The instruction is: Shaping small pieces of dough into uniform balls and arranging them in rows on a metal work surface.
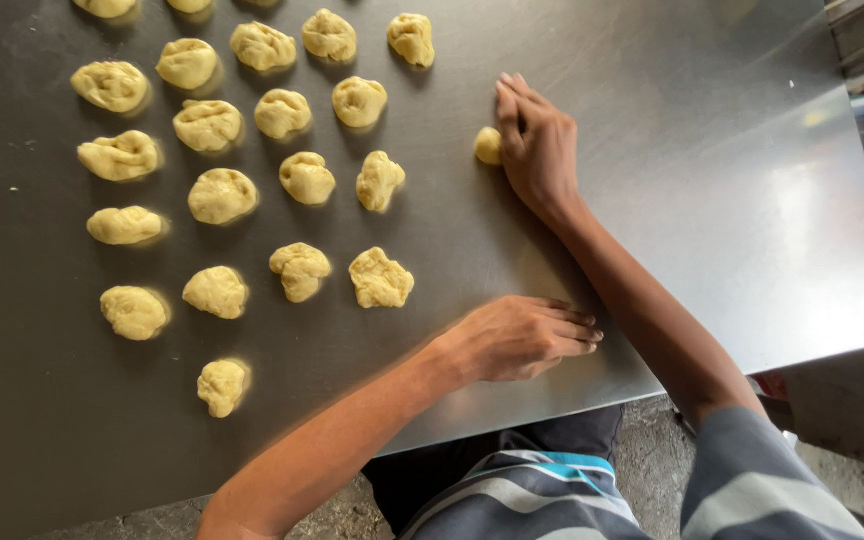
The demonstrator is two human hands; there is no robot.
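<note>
Striped grey fabric with a blue band [542, 495] fills the near edge of the view, covering the person's body, and both bare forearms reach out from it over a steel table [732, 200]. Closest in, the left hand [522, 338] lies palm down on the metal near the table's near edge, fingers together and pointing right, slightly blurred; whether anything sits beneath the palm cannot be told, since nothing shows around it. Farther off, the right hand [537, 145] stretches away from the body, fingers straight and together, pointing far. It is not closed on anything. Its thumb side rests against a small round dough ball [488, 146], which sits just left of the hand, touching it or very nearly so. That ball is compact and smooth, with no clear long axis, and it lies apart from the other dough. The right hand is much the nearer of the two to it; the left hand is well apart, toward the near side.

To the left, across the table, many rough dough pieces [299, 180] lie in loose rows, lumpy and uneven, none touching a hand. The nearest of them to the left hand is a knobbly piece [381, 278] a little to its far left.
</note>
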